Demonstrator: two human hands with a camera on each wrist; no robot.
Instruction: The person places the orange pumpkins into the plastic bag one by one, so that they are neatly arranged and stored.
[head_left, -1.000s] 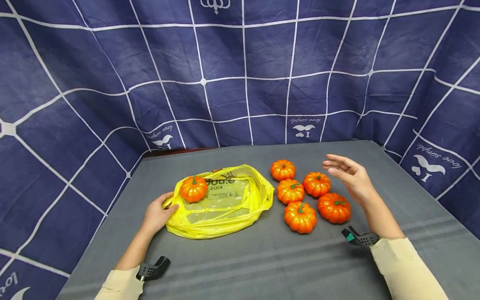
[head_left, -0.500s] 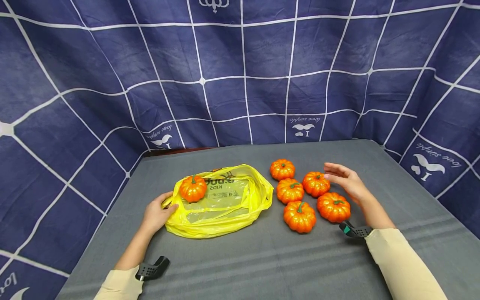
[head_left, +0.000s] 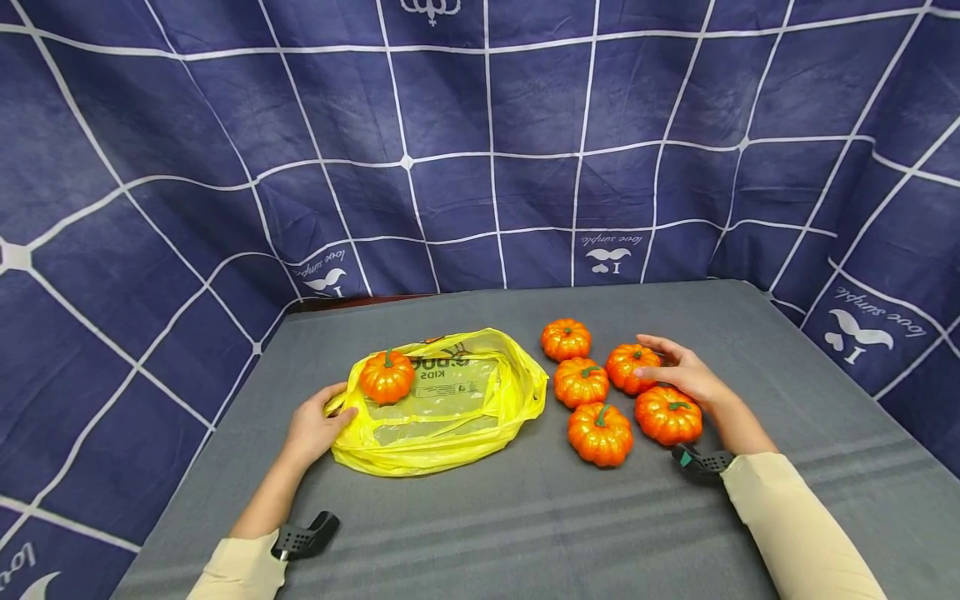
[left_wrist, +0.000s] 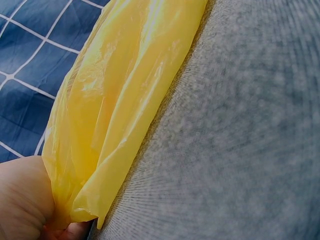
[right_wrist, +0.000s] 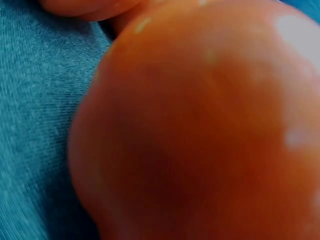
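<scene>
My left hand (head_left: pixel 315 423) grips the left edge of a yellow plastic bag (head_left: pixel 438 450), which lies with its mouth spread on the table. In the left wrist view the thin yellow bag (left_wrist: pixel 120 100) is bunched at the fingers. One small orange pumpkin (head_left: pixel 386 379) with a green stem sits inside the bag, at its left end. My right hand (head_left: pixel 690 375) holds another pumpkin (head_left: pixel 624 367) from the right, thumb on its front and fingers along its far side. A large blurred pumpkin (right_wrist: pixel 190 125) fills the right wrist view, hiding the fingertips.
Around the held pumpkin sit several more: one pumpkin (head_left: pixel 669 415) under my right wrist, one pumpkin (head_left: pixel 600 437) at the front, one pumpkin (head_left: pixel 579 385) beside it, one pumpkin (head_left: pixel 566 339) behind. The grey table (head_left: pixel 465 533) meets a blue checked curtain (head_left: pixel 525 192) at the back.
My right hand has come down and left, from above and right of the pumpkins onto one of them. My left hand and the bag stay where they were.
</scene>
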